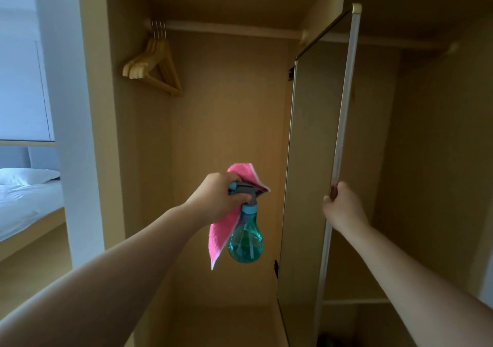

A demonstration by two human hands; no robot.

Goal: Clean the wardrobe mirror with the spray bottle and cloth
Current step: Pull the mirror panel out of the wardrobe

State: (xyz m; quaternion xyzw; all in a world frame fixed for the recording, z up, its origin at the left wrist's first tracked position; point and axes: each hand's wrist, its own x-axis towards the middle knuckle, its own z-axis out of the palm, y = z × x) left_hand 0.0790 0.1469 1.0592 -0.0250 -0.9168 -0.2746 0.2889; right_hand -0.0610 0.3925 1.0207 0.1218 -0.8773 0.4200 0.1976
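My left hand (217, 197) grips the grey trigger head of a teal spray bottle (245, 238) together with a pink cloth (222, 236) that hangs beside the bottle. The nozzle points right, toward the mirror door (309, 165). That door stands open, hinged at the wardrobe's middle panel, and its mirrored face reflects the tan interior. My right hand (342, 208) is closed on the door's pale outer edge (344, 111) at about mid height.
The open wooden wardrobe (226, 122) has a rail with several wooden hangers (157, 66) at the upper left. A second compartment (426, 160) lies behind the door on the right. At the left are a white wall and a bed (26, 197) with white linen.
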